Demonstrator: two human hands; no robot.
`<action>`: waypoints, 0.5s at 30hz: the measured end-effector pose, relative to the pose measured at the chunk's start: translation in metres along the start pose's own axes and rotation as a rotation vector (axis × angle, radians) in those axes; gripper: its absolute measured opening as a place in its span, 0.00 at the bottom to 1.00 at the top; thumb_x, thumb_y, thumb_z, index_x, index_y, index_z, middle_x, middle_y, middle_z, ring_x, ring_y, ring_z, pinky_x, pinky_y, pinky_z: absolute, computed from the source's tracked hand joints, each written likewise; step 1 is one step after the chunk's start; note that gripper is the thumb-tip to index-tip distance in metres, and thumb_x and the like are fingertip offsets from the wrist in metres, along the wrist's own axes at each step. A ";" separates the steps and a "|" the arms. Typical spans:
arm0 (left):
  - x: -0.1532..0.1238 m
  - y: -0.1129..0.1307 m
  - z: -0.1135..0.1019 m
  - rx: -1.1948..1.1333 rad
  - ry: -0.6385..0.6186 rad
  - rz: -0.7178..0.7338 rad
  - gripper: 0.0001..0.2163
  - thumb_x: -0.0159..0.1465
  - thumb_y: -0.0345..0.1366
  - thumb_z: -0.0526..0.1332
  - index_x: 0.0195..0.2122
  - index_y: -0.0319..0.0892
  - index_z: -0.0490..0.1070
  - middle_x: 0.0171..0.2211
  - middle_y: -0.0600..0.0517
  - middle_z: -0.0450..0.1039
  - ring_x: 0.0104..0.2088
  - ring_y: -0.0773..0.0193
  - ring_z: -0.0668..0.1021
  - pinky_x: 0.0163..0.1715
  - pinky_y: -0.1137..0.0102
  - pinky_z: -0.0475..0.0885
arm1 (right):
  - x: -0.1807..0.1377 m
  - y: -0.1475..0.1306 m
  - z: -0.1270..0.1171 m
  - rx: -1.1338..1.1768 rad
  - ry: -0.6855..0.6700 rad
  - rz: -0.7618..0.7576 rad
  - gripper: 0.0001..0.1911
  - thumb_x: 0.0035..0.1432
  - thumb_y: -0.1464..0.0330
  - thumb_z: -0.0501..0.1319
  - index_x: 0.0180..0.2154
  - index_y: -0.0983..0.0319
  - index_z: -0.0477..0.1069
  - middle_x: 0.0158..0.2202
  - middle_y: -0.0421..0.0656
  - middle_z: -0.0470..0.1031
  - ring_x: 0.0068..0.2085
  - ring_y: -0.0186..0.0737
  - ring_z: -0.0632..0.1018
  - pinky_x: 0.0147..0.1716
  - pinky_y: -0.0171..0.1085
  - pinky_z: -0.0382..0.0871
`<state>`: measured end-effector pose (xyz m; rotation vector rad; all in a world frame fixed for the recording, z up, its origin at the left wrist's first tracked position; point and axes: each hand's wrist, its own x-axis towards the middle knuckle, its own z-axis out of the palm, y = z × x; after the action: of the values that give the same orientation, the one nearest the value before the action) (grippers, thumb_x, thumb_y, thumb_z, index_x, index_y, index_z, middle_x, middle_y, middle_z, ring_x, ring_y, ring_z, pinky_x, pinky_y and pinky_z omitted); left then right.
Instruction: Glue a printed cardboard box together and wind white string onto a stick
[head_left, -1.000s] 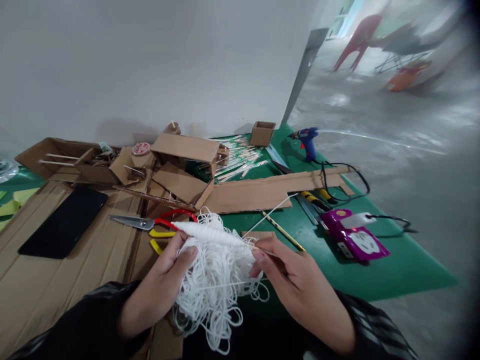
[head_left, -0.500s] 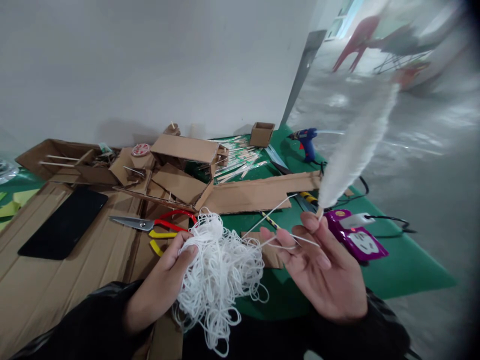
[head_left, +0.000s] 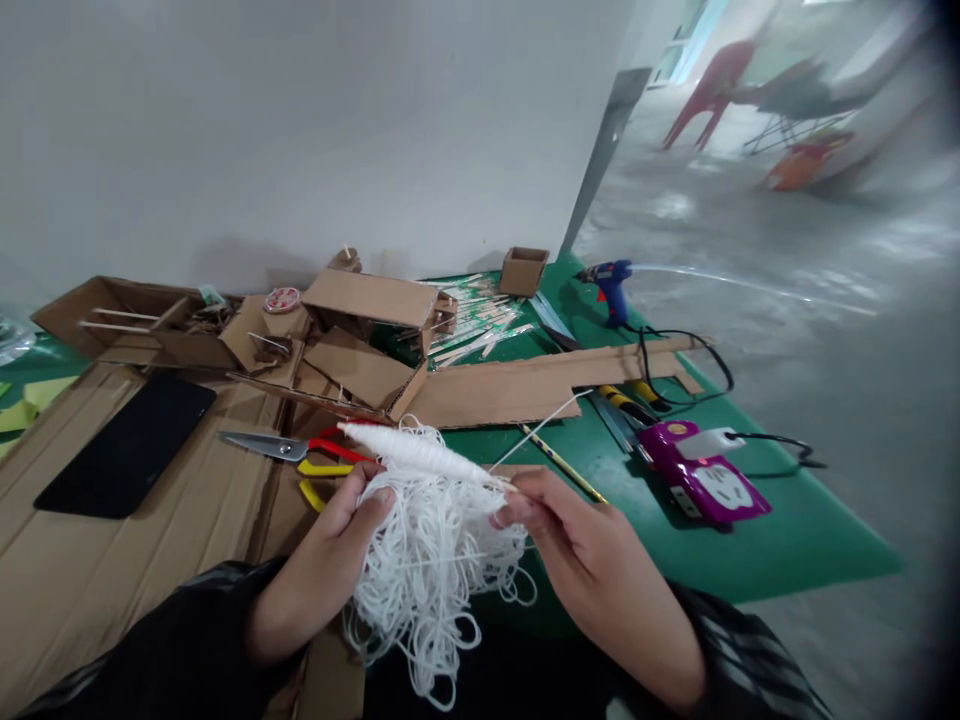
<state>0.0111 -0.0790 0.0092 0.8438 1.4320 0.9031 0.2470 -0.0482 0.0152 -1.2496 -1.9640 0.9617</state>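
A loose tangle of white string [head_left: 427,590] hangs from my left hand [head_left: 330,560], whose thumb and fingers are closed on its left side. My right hand [head_left: 592,570] pinches the bare end of a thin wooden stick thickly wound with white string [head_left: 420,450]. This wound stick lies nearly level across the top of the tangle, its tip pointing left toward the scissors [head_left: 300,449] with red and yellow handles. A single strand slants up from near my right fingers over the cardboard strip [head_left: 495,390].
Cardboard boxes [head_left: 367,295] and thin wooden sticks [head_left: 480,325] line the wall. A black phone [head_left: 127,445] rests on cardboard at left. On the green table's right are a blue glue gun [head_left: 616,290], a purple power strip [head_left: 705,475], a striped pencil [head_left: 562,464] and a black cable [head_left: 731,375].
My right hand has turned over and moved left, swinging the wound stick from upright at the right down across the tangle. My left hand has stayed in place.
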 end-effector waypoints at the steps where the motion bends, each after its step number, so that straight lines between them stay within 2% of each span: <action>1: 0.000 0.000 0.000 -0.008 0.007 -0.009 0.14 0.64 0.48 0.58 0.44 0.44 0.68 0.28 0.55 0.73 0.30 0.61 0.76 0.34 0.68 0.70 | -0.001 0.001 -0.002 -0.089 -0.021 -0.007 0.11 0.68 0.63 0.51 0.37 0.57 0.69 0.26 0.41 0.75 0.24 0.37 0.72 0.26 0.35 0.63; 3: 0.000 0.000 0.000 -0.013 0.034 -0.021 0.14 0.64 0.48 0.59 0.43 0.44 0.68 0.28 0.56 0.73 0.30 0.62 0.75 0.33 0.69 0.70 | -0.004 0.003 -0.010 -0.160 -0.066 0.022 0.11 0.68 0.63 0.51 0.35 0.58 0.68 0.21 0.38 0.69 0.20 0.35 0.68 0.22 0.34 0.59; 5: 0.000 0.002 0.000 -0.026 0.073 -0.032 0.15 0.62 0.48 0.60 0.44 0.44 0.69 0.30 0.55 0.74 0.31 0.62 0.75 0.34 0.70 0.70 | -0.007 0.004 -0.020 -0.076 -0.114 0.070 0.12 0.67 0.61 0.52 0.32 0.58 0.67 0.20 0.37 0.66 0.20 0.33 0.65 0.20 0.33 0.56; 7: -0.001 0.005 0.001 -0.042 0.093 -0.034 0.17 0.61 0.48 0.62 0.45 0.44 0.68 0.32 0.54 0.75 0.32 0.61 0.76 0.36 0.68 0.70 | -0.008 0.006 -0.028 0.188 -0.173 0.153 0.14 0.66 0.59 0.54 0.30 0.59 0.67 0.20 0.35 0.62 0.19 0.30 0.61 0.18 0.31 0.55; 9: -0.001 0.007 0.001 -0.039 0.079 -0.030 0.17 0.61 0.48 0.62 0.46 0.43 0.68 0.32 0.53 0.75 0.32 0.60 0.76 0.36 0.68 0.70 | -0.007 0.006 -0.031 0.577 -0.171 0.242 0.16 0.65 0.57 0.55 0.29 0.59 0.65 0.16 0.30 0.56 0.15 0.27 0.56 0.17 0.31 0.59; 11: 0.000 0.006 0.001 -0.032 0.059 -0.024 0.16 0.61 0.48 0.62 0.45 0.44 0.67 0.31 0.54 0.74 0.31 0.61 0.75 0.34 0.68 0.70 | -0.004 0.006 -0.027 0.956 -0.063 0.271 0.15 0.65 0.56 0.55 0.30 0.58 0.65 0.12 0.27 0.51 0.11 0.26 0.57 0.24 0.33 0.70; 12: 0.000 0.005 0.001 -0.033 0.055 -0.023 0.16 0.61 0.48 0.61 0.44 0.44 0.67 0.29 0.55 0.73 0.30 0.61 0.74 0.33 0.69 0.69 | -0.002 0.005 -0.024 1.109 0.009 0.252 0.14 0.65 0.57 0.56 0.30 0.57 0.66 0.11 0.27 0.51 0.12 0.27 0.61 0.32 0.36 0.74; 14: 0.002 0.003 0.001 -0.047 0.046 -0.028 0.14 0.62 0.48 0.61 0.42 0.45 0.67 0.27 0.57 0.71 0.29 0.63 0.73 0.32 0.70 0.68 | 0.005 0.004 -0.014 1.322 0.140 0.196 0.11 0.65 0.59 0.57 0.31 0.56 0.68 0.11 0.28 0.55 0.19 0.31 0.74 0.46 0.42 0.74; 15: 0.003 0.002 0.001 -0.057 0.037 -0.032 0.14 0.62 0.47 0.61 0.42 0.45 0.67 0.27 0.58 0.70 0.28 0.64 0.72 0.31 0.71 0.67 | 0.008 0.004 -0.009 1.384 0.191 0.181 0.09 0.64 0.60 0.58 0.32 0.55 0.68 0.12 0.29 0.58 0.25 0.34 0.79 0.49 0.44 0.73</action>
<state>0.0118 -0.0757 0.0093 0.7636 1.4407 0.9354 0.2533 -0.0371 0.0180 -0.6072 -0.6298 1.7215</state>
